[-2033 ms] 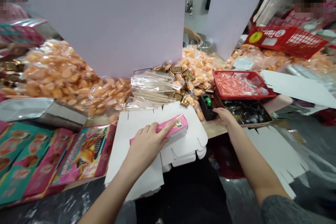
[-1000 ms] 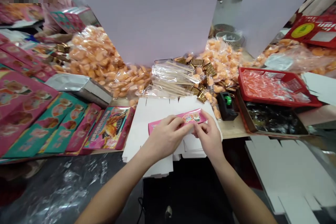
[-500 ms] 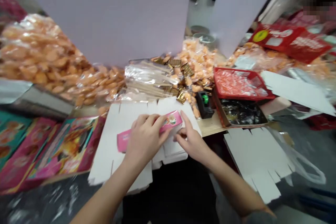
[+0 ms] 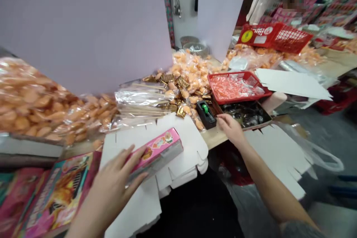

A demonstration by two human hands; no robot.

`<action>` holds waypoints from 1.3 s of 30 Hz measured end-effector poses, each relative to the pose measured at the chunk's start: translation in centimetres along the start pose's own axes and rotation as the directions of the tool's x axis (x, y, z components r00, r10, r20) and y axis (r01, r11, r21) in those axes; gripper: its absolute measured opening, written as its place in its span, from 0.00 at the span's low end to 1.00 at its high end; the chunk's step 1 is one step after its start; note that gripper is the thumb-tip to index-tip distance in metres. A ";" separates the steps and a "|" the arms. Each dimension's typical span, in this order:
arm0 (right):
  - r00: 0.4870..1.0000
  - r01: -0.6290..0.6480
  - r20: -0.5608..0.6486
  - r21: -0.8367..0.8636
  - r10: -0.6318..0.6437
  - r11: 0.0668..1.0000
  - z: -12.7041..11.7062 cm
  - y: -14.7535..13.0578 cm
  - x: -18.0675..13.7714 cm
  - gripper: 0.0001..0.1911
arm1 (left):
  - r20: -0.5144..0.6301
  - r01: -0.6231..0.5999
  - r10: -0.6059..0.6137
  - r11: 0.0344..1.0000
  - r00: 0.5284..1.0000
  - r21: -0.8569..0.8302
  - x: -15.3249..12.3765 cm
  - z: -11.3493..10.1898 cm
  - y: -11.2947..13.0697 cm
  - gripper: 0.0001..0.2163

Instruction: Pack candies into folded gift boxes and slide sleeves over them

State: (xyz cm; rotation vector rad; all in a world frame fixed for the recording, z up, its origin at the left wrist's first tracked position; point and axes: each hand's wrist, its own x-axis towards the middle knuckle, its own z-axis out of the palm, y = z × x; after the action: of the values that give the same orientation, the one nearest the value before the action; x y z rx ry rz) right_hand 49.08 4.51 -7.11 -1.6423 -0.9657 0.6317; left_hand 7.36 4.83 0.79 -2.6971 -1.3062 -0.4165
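A long pink printed box point(image 4: 157, 148) with a grey side lies slanted over a stack of flat white cardboard blanks point(image 4: 192, 141). My left hand point(image 4: 121, 173) grips its near left end, fingers across the top and thumb along the front side. To the right, my right hand point(image 4: 231, 128) has its fingertips pinched together just beside the black tape dispenser point(image 4: 206, 119), which carries a green-cored roll. Whether those fingers hold a piece of tape is too small to make out.
Behind the blanks lie wrapped sticks point(image 4: 139, 100), gold packets point(image 4: 181, 112) and bagged orange pieces point(image 4: 186, 65). A red basket point(image 4: 237, 100) of pink packets borders a box of dark packets point(image 4: 248, 113). Printed boxes point(image 4: 65, 189) stand left; more white blanks point(image 4: 279, 156) lie right.
My right hand has left the pink box and moved right to the tape dispenser. My left hand keeps the box, now tipped so its grey side shows. The view has turned right.
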 end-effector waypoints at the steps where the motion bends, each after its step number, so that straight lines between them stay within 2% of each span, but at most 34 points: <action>1: 0.999 -0.046 -0.006 0.001 0.046 0.999 1.0 0.3 0.7 0.15 | 0.002 0.004 -0.004 1.000 1.000 -0.015 -0.3 0.3 -0.3 0.24; 5: 0.967 -0.255 -0.019 0.022 0.256 0.967 3.5 1.4 4.3 0.13 | -0.023 0.034 -0.034 0.999 0.999 -0.020 -0.4 1.1 -0.1 0.22; 8: 0.910 -0.410 0.092 0.043 0.405 0.911 4.1 2.1 5.9 0.12 | -0.016 0.051 -0.051 0.998 0.999 -0.029 -0.3 1.2 0.4 0.21; 11: 0.881 -0.462 0.156 0.088 0.446 0.882 4.0 2.3 5.7 0.12 | -0.003 0.055 -0.055 0.997 0.998 -0.047 -0.4 1.2 0.2 0.21; 14: 0.917 -0.397 0.122 0.160 0.381 0.904 3.8 2.7 4.4 0.14 | -0.014 0.049 -0.050 0.997 0.999 -0.063 -0.5 1.5 -0.3 0.20; 18: 0.956 -0.293 0.024 0.193 0.294 0.937 4.3 5.0 2.5 0.14 | -0.038 0.040 -0.042 0.997 0.998 -0.063 -0.5 1.7 -0.4 0.21; 23: 0.973 -0.177 -0.132 0.105 0.190 0.979 6.0 8.2 1.0 0.12 | -0.030 0.031 -0.033 0.998 0.999 -0.053 -0.4 1.5 0.1 0.22; 26: 0.973 -0.090 -0.209 0.047 0.098 0.995 6.7 8.6 0.6 0.13 | -0.031 0.021 -0.023 0.998 0.999 -0.061 -0.3 1.1 0.2 0.23; 30: 0.961 -0.029 -0.274 0.019 0.034 0.999 5.5 6.9 0.0 0.15 | -0.039 0.009 -0.011 0.998 0.999 -0.061 -0.2 0.8 0.3 0.24; 34: 0.959 0.006 -0.285 0.070 0.014 0.998 3.9 3.2 -3.8 0.17 | -0.116 0.059 -0.069 0.995 0.991 -0.081 -0.8 0.9 1.1 0.21; 36: 0.985 0.030 -0.170 0.140 -0.005 0.990 4.5 0.5 -6.5 0.17 | -0.185 0.054 -0.079 0.990 0.980 -0.132 -1.3 1.1 1.6 0.15; 38: 0.998 0.027 0.046 0.228 -0.039 0.973 6.6 -2.8 -9.1 0.16 | -0.218 0.043 -0.079 0.985 0.973 -0.167 -1.8 1.2 1.9 0.10; 39: 0.984 0.008 0.168 0.273 -0.056 0.962 8.0 -4.7 -10.4 0.15 | -0.223 0.056 -0.093 0.984 0.970 -0.166 -2.1 1.2 1.9 0.09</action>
State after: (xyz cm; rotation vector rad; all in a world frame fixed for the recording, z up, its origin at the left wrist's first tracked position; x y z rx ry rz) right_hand 35.88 0.42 -5.64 -1.3428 -0.9815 0.8581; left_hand 7.81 2.34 -0.99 -2.6280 -1.3625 -0.8481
